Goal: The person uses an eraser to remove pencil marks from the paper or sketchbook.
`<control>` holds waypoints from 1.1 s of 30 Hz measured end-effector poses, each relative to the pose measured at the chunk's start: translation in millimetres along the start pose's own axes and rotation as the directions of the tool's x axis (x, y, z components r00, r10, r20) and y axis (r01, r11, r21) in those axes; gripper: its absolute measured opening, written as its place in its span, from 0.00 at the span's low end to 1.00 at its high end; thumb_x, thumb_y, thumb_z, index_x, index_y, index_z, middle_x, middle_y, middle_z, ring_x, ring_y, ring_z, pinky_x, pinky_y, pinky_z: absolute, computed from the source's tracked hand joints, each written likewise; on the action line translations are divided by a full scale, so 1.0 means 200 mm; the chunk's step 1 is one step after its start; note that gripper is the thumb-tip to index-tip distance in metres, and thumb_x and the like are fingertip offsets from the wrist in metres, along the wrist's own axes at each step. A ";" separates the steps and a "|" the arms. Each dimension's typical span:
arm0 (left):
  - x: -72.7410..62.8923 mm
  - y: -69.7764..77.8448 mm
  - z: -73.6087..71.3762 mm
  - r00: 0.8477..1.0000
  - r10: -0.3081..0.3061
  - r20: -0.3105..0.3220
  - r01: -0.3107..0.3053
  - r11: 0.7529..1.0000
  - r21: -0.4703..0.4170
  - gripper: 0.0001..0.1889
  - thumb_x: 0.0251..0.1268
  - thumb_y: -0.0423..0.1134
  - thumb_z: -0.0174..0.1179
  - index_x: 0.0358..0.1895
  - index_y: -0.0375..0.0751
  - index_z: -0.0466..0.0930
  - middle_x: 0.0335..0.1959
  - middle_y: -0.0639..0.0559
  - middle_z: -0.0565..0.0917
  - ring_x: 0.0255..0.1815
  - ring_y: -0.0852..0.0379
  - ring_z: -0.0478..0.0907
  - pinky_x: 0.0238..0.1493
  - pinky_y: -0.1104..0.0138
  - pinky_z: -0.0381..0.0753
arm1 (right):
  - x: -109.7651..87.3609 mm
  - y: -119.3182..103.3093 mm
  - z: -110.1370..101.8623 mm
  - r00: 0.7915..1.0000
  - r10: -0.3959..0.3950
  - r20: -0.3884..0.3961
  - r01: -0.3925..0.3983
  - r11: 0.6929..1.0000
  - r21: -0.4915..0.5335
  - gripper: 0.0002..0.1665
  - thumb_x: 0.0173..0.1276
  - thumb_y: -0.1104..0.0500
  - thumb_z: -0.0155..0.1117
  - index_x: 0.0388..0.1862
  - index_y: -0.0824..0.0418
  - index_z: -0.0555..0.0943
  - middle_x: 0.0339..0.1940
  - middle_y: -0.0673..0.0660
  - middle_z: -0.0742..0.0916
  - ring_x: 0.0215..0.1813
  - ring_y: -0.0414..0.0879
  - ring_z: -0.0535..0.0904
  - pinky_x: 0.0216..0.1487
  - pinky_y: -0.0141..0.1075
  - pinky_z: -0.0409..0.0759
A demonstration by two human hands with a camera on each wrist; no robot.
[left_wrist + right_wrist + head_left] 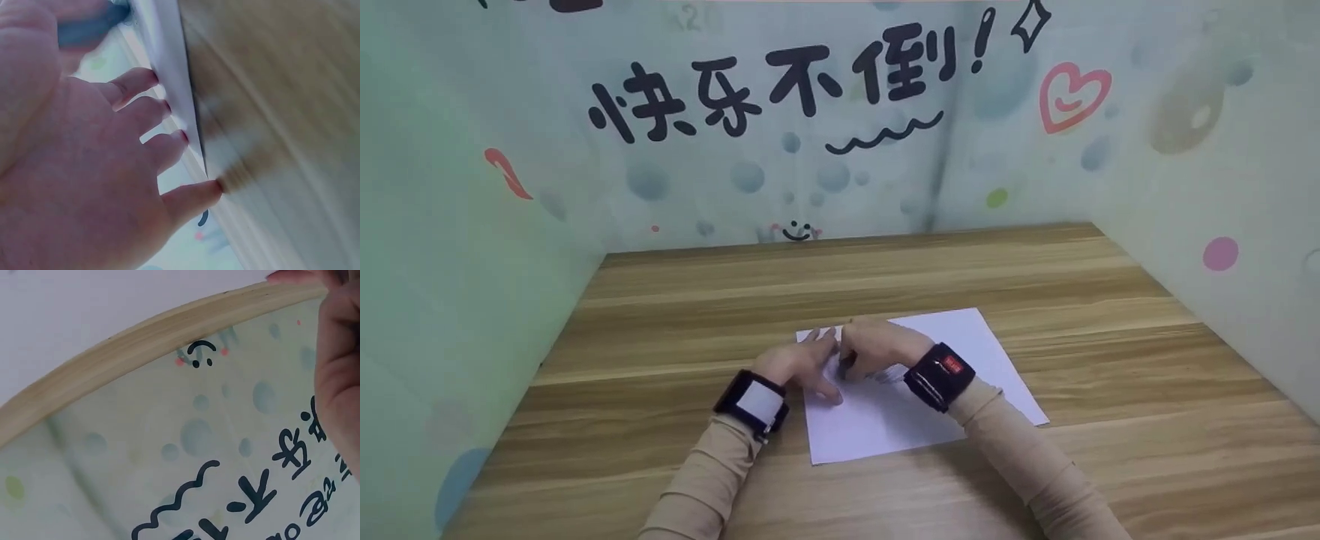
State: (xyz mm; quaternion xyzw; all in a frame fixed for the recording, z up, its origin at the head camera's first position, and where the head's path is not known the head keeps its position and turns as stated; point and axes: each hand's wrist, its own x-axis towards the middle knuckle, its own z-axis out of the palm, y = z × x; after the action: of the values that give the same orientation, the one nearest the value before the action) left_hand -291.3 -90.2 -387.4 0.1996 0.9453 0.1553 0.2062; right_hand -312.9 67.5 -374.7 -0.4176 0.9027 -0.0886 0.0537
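While the left hand [801, 364] rests splayed on paper [885, 424] at lower centre, the right hand [879, 346] grips a dark object [90, 30].

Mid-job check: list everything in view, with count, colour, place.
Table: one, brown wood, mid-view
Walls: three, pale, around table
Paper: one, white, on table
Marks: several, grey, on paper
Pen, probably: one, dark, in right hand
Lettering: several characters, black, back wall
Heart: one, pink, back wall
Smiley: one, black, back wall
Dots: many, mixed colours, walls
Wristbands: two, black, wrists
Sleeves: two, tan, forearms
Left hand: one, bare, on paper
Right hand: one, bare, over paper
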 end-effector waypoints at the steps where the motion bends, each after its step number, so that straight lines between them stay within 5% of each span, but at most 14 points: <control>1: 0.00 0.00 0.00 1.000 -0.002 0.002 0.002 1.000 -0.003 0.56 0.49 0.48 0.70 0.76 0.39 0.42 0.77 0.41 0.52 0.79 0.44 0.41 0.79 0.54 0.46 | 0.00 0.00 0.00 1.000 -0.003 0.007 0.003 1.000 0.003 0.04 0.50 0.65 0.67 0.18 0.61 0.85 0.13 0.49 0.80 0.17 0.37 0.69 0.16 0.25 0.66; 13: -0.01 0.00 -0.01 1.000 -0.023 0.009 0.023 1.000 -0.003 0.55 0.50 0.50 0.70 0.76 0.40 0.41 0.77 0.42 0.49 0.79 0.45 0.40 0.79 0.53 0.45 | 0.00 -0.02 -0.01 0.998 -0.021 0.061 0.016 0.997 0.078 0.02 0.51 0.66 0.67 0.23 0.63 0.86 0.15 0.51 0.82 0.17 0.35 0.69 0.17 0.23 0.68; 20: -0.01 0.01 0.00 1.000 0.006 -0.020 -0.006 1.000 -0.011 0.51 0.48 0.48 0.71 0.73 0.45 0.48 0.76 0.41 0.56 0.79 0.44 0.42 0.78 0.52 0.50 | 0.00 -0.03 -0.01 0.999 -0.007 0.044 0.005 0.999 0.039 0.03 0.50 0.69 0.66 0.20 0.64 0.85 0.13 0.46 0.76 0.17 0.36 0.67 0.17 0.24 0.63; 33: -0.01 0.01 0.00 0.999 -0.040 0.015 0.040 0.999 0.003 0.57 0.50 0.50 0.70 0.77 0.42 0.39 0.77 0.39 0.48 0.79 0.46 0.42 0.78 0.55 0.48 | 0.00 -0.02 -0.02 0.997 -0.028 0.070 0.025 0.999 0.043 0.06 0.48 0.68 0.64 0.14 0.64 0.82 0.10 0.43 0.72 0.15 0.35 0.64 0.15 0.23 0.60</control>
State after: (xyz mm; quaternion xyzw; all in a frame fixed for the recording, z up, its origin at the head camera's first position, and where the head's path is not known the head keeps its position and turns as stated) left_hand -289.6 -89.6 -386.0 0.1823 0.9477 0.1484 0.2161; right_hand -311.2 65.3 -370.0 -0.4313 0.8925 -0.0934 0.0931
